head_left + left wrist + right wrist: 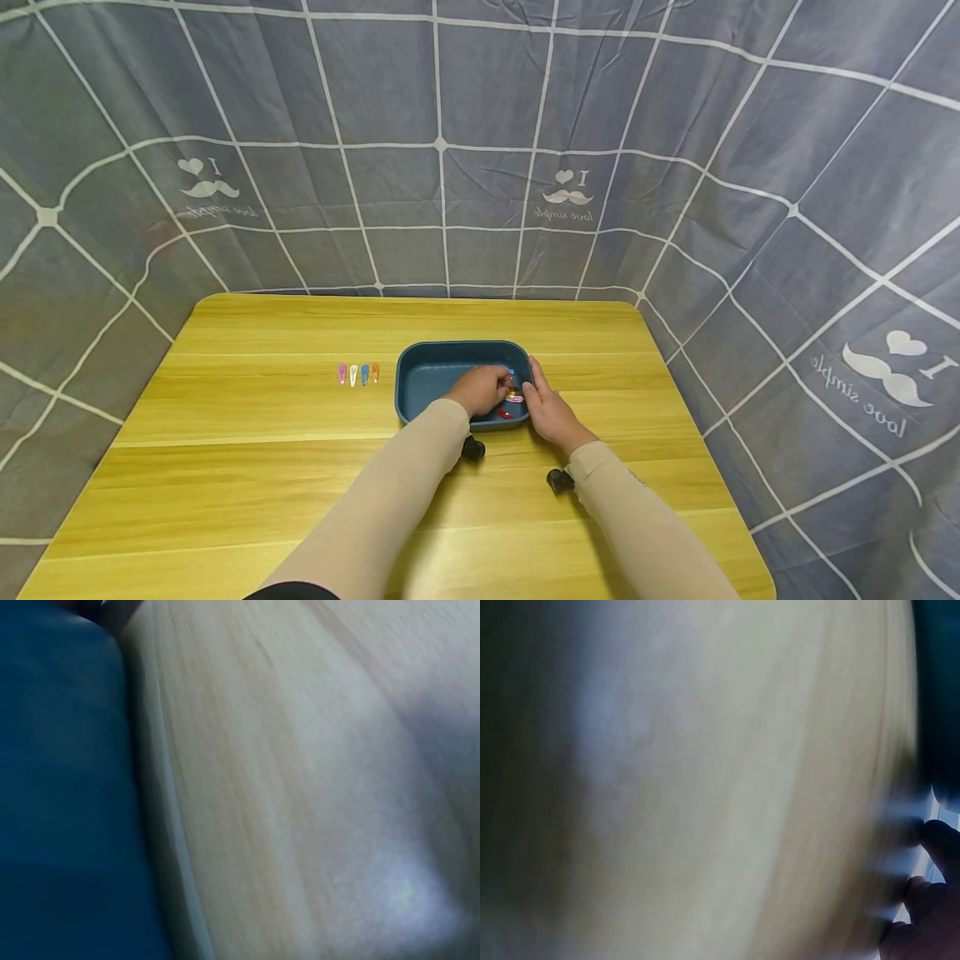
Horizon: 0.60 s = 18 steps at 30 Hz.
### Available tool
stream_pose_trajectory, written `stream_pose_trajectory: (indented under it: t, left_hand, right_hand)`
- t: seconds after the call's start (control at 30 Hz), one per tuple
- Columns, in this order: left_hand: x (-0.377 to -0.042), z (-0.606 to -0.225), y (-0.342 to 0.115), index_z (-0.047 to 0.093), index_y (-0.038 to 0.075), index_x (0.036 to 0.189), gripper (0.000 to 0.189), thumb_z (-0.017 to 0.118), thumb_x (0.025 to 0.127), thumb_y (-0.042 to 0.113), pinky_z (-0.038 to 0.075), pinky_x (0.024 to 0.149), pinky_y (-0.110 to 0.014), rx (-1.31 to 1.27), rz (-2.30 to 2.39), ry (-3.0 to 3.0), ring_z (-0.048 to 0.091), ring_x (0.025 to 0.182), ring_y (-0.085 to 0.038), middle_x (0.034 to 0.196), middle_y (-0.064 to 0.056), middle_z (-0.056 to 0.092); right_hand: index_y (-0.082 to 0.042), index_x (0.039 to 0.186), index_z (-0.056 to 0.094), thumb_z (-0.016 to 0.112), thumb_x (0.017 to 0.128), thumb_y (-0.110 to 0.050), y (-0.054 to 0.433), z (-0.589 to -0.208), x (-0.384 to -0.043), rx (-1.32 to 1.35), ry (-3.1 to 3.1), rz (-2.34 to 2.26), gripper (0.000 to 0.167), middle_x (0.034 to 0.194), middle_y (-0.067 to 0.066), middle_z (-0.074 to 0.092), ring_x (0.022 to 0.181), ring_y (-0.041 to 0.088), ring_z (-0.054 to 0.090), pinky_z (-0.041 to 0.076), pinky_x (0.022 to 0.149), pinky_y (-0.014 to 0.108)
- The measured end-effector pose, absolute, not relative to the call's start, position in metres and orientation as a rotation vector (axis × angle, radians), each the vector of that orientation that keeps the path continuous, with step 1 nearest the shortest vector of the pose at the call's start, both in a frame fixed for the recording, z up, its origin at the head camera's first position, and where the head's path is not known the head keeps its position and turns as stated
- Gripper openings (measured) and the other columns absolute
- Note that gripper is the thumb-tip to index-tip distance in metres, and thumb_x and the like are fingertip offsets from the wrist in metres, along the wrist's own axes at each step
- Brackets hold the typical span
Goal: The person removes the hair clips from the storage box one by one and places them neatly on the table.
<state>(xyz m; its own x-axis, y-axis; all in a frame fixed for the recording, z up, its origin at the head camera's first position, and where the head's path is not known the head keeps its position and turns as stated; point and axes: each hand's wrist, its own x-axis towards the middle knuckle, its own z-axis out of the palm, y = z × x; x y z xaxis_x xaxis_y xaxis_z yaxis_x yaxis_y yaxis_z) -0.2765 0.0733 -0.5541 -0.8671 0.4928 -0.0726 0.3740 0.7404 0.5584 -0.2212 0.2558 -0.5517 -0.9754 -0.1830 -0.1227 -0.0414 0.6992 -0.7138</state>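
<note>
A dark blue rectangular tray stands on the wooden table, with several small coloured hair clips in its right end. Among them are a red clip and a pink one. My left hand reaches over the front rim into the tray, its fingers bent down at the clips; whether they pinch one is hidden. At the tray's right end, my right hand grips the wall, thumb at the rim and fingers along the outside. In the right wrist view, parts of fingers show near the dark tray wall.
Left of the tray, a pink clip, a white clip, a blue clip and an orange clip lie in a row on the table. A grey checked curtain surrounds the table's back and sides.
</note>
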Motion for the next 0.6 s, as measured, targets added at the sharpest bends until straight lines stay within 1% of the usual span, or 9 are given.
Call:
stream_pose_trajectory:
  t: [0.27,0.4,0.6]
  left_hand:
    - [-0.2748,-0.5508,0.0706,0.061,0.016,0.099,0.008,0.064,0.106,0.019,0.048,0.078,-0.033,0.604,0.922,2.692,0.056,0.080,-0.017,0.089,0.001,0.062]
    - [-0.2758,-0.5513,0.0695,0.058,0.016,0.094,0.013,0.066,0.105,0.018,0.045,0.075,-0.033,0.587,0.958,2.686,0.055,0.077,-0.018,0.085,0.000,0.058]
    - [-0.2784,-0.5568,0.0679,0.056,0.016,0.089,0.018,0.068,0.102,0.017,0.043,0.068,-0.030,0.572,1.007,2.666,0.053,0.072,-0.016,0.080,0.001,0.056]
  right_hand:
    - [-0.024,0.172,0.004,0.026,0.116,-0.039,0.2560,-0.5513,-0.2209,-0.169,2.718,-1.151,0.062,0.170,0.019,0.034,0.151,0.047,0.041,0.008,0.130,0.065]
    - [-0.025,0.172,0.002,0.025,0.116,-0.040,0.2559,-0.5512,-0.2204,-0.158,2.717,-1.146,0.062,0.171,0.018,0.032,0.151,0.047,0.040,0.008,0.130,0.064]
    - [-0.025,0.172,0.002,0.026,0.116,-0.041,0.2551,-0.5516,-0.2197,-0.143,2.708,-1.145,0.062,0.171,0.017,0.031,0.152,0.048,0.039,0.007,0.131,0.064]
